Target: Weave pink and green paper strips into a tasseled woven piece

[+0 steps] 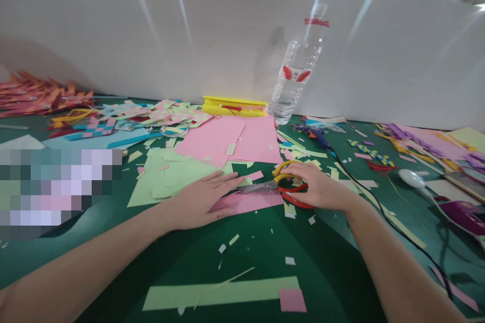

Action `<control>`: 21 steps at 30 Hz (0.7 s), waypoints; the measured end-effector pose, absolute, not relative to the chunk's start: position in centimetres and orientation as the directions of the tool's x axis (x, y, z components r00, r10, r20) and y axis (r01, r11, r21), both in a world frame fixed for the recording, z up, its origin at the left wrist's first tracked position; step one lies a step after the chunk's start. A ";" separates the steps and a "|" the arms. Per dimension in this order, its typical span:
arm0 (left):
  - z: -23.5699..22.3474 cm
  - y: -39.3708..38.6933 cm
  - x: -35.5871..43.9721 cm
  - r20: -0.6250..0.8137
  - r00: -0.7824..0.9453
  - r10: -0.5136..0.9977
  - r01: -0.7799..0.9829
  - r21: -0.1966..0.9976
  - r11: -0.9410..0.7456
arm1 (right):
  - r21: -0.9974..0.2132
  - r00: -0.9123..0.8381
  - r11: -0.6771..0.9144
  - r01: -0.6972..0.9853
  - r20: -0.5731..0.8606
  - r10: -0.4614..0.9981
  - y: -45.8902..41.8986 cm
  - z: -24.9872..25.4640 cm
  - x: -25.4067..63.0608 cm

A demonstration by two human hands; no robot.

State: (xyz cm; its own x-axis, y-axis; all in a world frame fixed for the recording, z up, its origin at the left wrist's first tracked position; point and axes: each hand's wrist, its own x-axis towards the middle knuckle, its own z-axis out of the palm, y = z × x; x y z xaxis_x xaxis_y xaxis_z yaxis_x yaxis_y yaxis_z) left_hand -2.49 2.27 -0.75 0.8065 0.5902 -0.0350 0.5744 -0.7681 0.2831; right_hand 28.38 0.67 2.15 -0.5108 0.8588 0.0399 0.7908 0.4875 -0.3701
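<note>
My right hand (320, 184) is closed round the handles of a pair of scissors (263, 187), one handle loop yellow and the other red. The blades point left and lie over a pink paper strip (261, 203). My left hand (200, 198) rests flat with fingers stretched out, pressing on the left end of that strip, close to the blade tips. Beneath and behind it lie light green paper sheets (151, 176). A larger pink sheet (197, 139) is further back. Near me, a long green strip (220, 293) lies with a pink square (292, 300) on its right end.
A plastic bottle (297, 60) stands tilted by the white wall, beside a yellow folder (235, 106). A glue gun (316, 133) trails a black cord to the right. A white spoon-shaped object (413, 180) lies right. Woven paper pieces (170, 113) and scraps litter the green table. A blurred block covers the left edge.
</note>
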 end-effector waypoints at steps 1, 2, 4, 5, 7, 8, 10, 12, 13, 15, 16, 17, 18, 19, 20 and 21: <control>-0.8 2.3 -2.5 -0.039 0.804 0.593 0.577 0.289 -0.764 | -0.373 -0.510 0.484 0.792 0.033 0.860 0.6 2.2 28.4; -0.8 2.3 -2.5 -0.043 0.800 0.599 0.583 0.296 -0.757 | -0.375 -0.501 0.474 0.797 0.027 0.865 0.6 2.2 28.5; -0.7 2.2 -2.5 -0.045 0.790 0.612 0.593 0.311 -0.743 | -0.369 -0.462 0.441 0.818 0.034 0.886 0.6 2.4 28.9; -0.7 2.2 -2.5 -0.041 0.783 0.621 0.599 0.320 -0.734 | -0.363 -0.439 0.426 0.829 0.049 0.897 0.7 2.4 29.1; -0.6 2.0 -2.4 -0.020 0.756 0.654 0.618 0.348 -0.705 | -0.343 -0.408 0.412 0.845 0.086 0.909 0.9 2.5 29.6; -0.5 1.9 -2.3 0.003 0.735 0.678 0.630 0.365 -0.685 | -0.327 -0.399 0.410 0.851 0.104 0.911 1.0 2.4 29.9; -0.2 1.7 -2.2 0.061 0.684 0.727 0.652 0.395 -0.647 | -0.285 -0.377 0.400 0.871 0.135 0.917 1.2 2.4 30.3; 0.1 1.6 -2.3 0.112 0.645 0.756 0.666 0.402 -0.628 | -0.244 -0.346 0.374 0.895 0.152 0.926 1.3 2.3 30.5; 0.3 1.7 -2.5 0.127 0.641 0.757 0.667 0.396 -0.631 | -0.235 -0.335 0.363 0.902 0.151 0.930 1.3 2.3 30.5; 0.5 2.1 -3.1 0.139 0.658 0.740 0.660 0.367 -0.655 | -0.240 -0.333 0.357 0.903 0.134 0.933 1.1 2.4 30.4; 0.5 2.4 -3.4 0.145 0.675 0.723 0.649 0.347 -0.676 | -0.248 -0.338 0.358 0.900 0.120 0.933 1.1 2.4 30.3; 0.5 2.7 -3.8 0.149 0.694 0.705 0.639 0.325 -0.697 | -0.254 -0.344 0.359 0.898 0.105 0.933 1.0 2.4 30.2; 0.4 3.1 -4.1 0.145 0.713 0.686 0.627 0.305 -0.717 | -0.256 -0.347 0.358 0.898 0.090 0.934 1.0 2.4 30.1; 0.3 3.4 -4.4 0.138 0.729 0.671 0.617 0.292 -0.731 | -0.254 -0.347 0.356 0.900 0.078 0.935 1.0 2.4 30.1; 0.1 3.7 -4.6 0.126 0.744 0.656 0.608 0.281 -0.743 | -0.250 -0.346 0.352 0.902 0.070 0.936 1.0 2.3 30.1; -0.1 4.0 -4.8 0.113 0.758 0.642 0.597 0.273 -0.754 | -0.247 -0.346 0.351 0.903 0.068 0.936 1.0 2.1 30.1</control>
State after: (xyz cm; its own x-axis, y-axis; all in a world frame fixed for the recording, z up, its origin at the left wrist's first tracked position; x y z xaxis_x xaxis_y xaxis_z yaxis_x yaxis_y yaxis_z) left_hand -4.75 3.98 -0.09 0.7585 0.6418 0.1133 0.5973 -0.7541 0.2732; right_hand 30.09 1.01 2.14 -0.3456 0.9359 0.0678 0.9032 0.3513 -0.2467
